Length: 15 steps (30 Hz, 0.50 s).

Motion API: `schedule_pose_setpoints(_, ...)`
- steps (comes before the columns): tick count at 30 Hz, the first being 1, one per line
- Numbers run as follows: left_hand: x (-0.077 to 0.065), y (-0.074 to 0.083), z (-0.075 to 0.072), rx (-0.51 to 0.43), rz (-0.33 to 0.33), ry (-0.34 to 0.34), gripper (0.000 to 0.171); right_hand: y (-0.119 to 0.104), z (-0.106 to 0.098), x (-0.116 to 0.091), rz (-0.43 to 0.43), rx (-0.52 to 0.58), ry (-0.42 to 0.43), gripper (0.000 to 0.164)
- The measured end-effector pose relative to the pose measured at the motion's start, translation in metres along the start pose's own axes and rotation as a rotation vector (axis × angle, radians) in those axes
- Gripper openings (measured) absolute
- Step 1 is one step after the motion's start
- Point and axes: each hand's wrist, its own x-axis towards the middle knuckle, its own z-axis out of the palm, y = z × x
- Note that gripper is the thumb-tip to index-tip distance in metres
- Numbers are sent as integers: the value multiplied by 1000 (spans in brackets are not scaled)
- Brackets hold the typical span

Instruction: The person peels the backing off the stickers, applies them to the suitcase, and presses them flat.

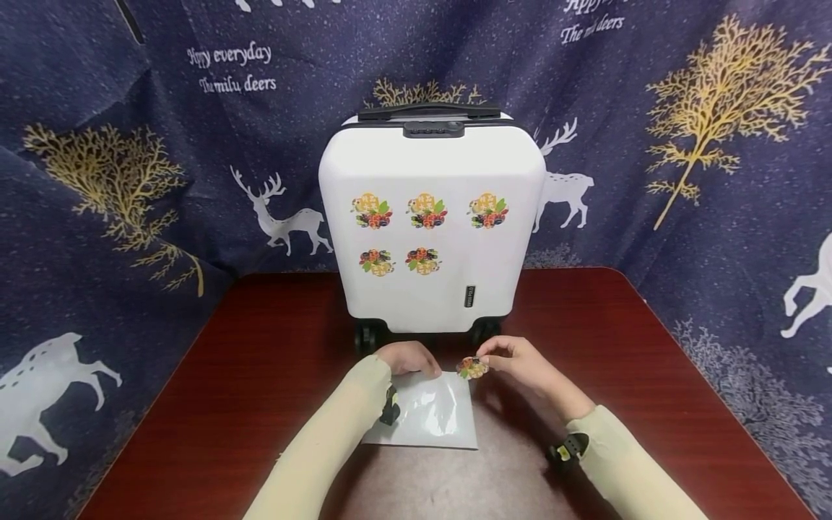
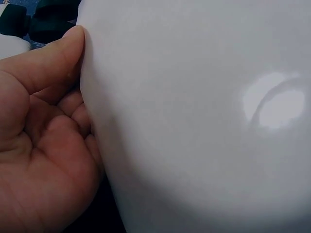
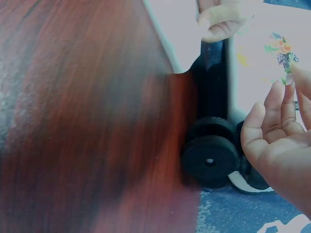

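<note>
My left hand (image 1: 409,357) grips a glossy white sheet (image 1: 435,415) by its far edge. In the left wrist view the thumb lies on the face of the sheet (image 2: 194,97), with the other fingers curled behind it. Just right of the sheet's far corner, my right hand (image 1: 523,365) pinches a colourful fruit sticker (image 1: 471,368) between thumb and fingertips. The right wrist view shows that sticker (image 3: 285,59) at the fingertips. Behind both hands stands a white suitcase (image 1: 432,155), upright, with three fruit stickers in an upper row and two in a lower row.
The suitcase's black wheels (image 3: 210,158) rest on the dark red wooden table (image 1: 260,390). A small black label (image 1: 469,297) sits low on the suitcase front. A dark blue curtain (image 1: 273,137) with deer and trees hangs behind and at both sides.
</note>
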Motion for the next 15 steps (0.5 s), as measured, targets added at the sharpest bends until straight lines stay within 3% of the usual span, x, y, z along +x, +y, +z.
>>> schedule_pose_setpoints(15, -2, 1, -1, 3, 8, -4, 21, -17, -7, -2, -61, 20, 73, 21)
